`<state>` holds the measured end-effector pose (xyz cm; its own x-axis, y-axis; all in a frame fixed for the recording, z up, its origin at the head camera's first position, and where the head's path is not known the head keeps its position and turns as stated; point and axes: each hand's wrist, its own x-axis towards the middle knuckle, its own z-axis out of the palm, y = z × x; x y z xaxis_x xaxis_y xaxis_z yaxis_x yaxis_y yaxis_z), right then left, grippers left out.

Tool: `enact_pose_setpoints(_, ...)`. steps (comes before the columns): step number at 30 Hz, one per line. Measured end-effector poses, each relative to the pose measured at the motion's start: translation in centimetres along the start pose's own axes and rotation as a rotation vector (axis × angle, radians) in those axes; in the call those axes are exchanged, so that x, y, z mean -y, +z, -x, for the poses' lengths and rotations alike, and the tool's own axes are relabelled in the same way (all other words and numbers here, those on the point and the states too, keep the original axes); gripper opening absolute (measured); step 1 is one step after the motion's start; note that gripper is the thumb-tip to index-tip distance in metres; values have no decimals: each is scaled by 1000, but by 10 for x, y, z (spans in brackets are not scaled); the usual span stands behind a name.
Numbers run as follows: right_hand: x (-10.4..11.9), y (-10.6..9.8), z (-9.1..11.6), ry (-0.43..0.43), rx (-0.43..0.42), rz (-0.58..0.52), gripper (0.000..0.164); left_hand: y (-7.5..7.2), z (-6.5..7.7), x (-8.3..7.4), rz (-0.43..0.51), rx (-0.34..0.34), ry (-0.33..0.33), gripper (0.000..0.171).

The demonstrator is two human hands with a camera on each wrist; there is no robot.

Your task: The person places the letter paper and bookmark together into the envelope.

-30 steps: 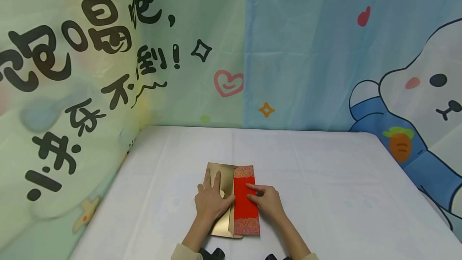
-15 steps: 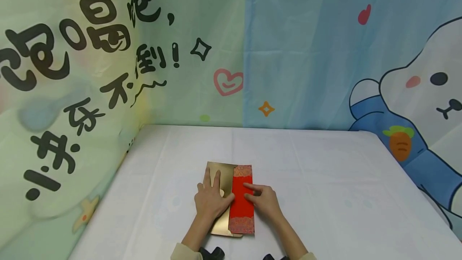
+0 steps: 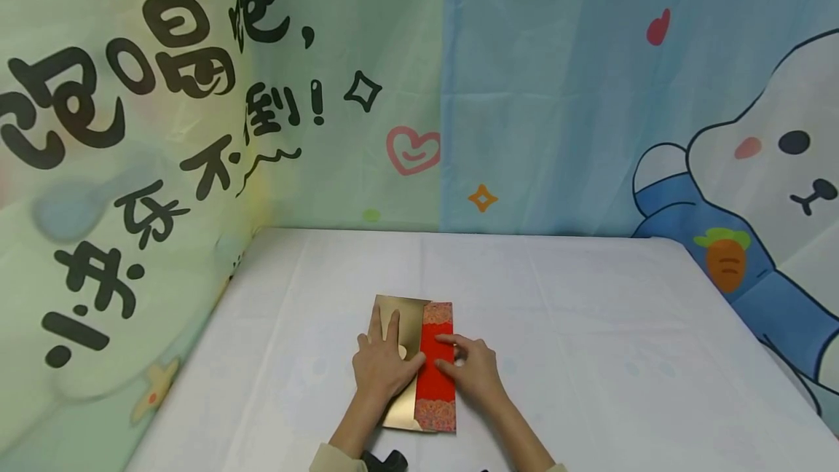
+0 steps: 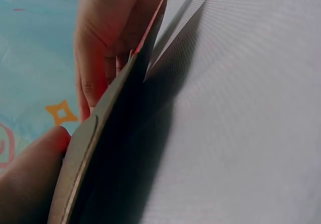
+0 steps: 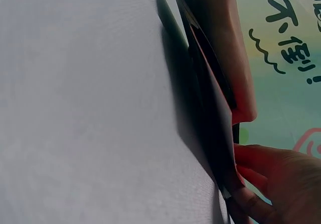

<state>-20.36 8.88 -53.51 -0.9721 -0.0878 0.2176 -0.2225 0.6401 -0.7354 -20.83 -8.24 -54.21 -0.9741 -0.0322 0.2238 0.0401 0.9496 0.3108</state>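
Note:
A stiff gold sheet (image 3: 411,319), shiny on its upper face, lies on the white table. My left hand (image 3: 382,364) rests on it with fingers spread, the thumb reaching to the edge of a red panel (image 3: 435,381). This panel has patterned bands at both ends and overlaps the gold sheet's right side. My right hand (image 3: 477,371) holds the panel by its right edge, index finger and thumb on top; the other fingers are partly hidden. In the right wrist view the panel's edge (image 5: 218,108) stands raised above the cloth. Whether panel and sheet are one piece, I cannot tell.
White cloth (image 3: 590,326) covers the table. Printed curtains (image 3: 537,93) hang behind it and along the left side. A dark object (image 3: 387,461) shows at the bottom edge near the left wrist.
The red panel has shifted left over the gold sheet, and its right edge has come in. My right hand moved left with it. The left hand stays in place.

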Motion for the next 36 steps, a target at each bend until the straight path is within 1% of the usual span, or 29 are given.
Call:
enact_pose_setpoints(5, 0, 0, 4, -46, -28, 90, 39, 1, 1, 0, -3, -8, 3, 83)
enact_pose_setpoints(9, 2, 2, 6, -103, -38, 159, 44, 0, 0, 1, -13, -7, -2, 83)
enact_pose_setpoints(14, 4, 3, 6, -173, -37, 196, 47, 0, 1, 1, -22, -9, -6, 83)
enact_pose_setpoints(16, 5, 1, 7, -184, -11, 193, 50, 0, 1, 1, -19, -10, -6, 83)
enact_pose_setpoints(22, 2, -9, 9, -179, 140, 165, 69, 0, 1, 0, -16, -4, -7, 84)
enact_pose_setpoints(25, 2, -10, 8, -196, 189, 177, 74, 0, 0, 0, -21, -16, 2, 84)
enact_pose_setpoints(28, 1, -9, 8, -225, 207, 193, 76, 1, 0, 1, -29, -27, 10, 84)
enact_pose_setpoints(31, 0, -9, 8, -234, 212, 213, 78, 1, -1, 2, -31, -23, 10, 85)
enact_pose_setpoints(36, -2, -13, 9, -204, 219, 156, 80, 1, -1, 2, -24, -13, 17, 85)
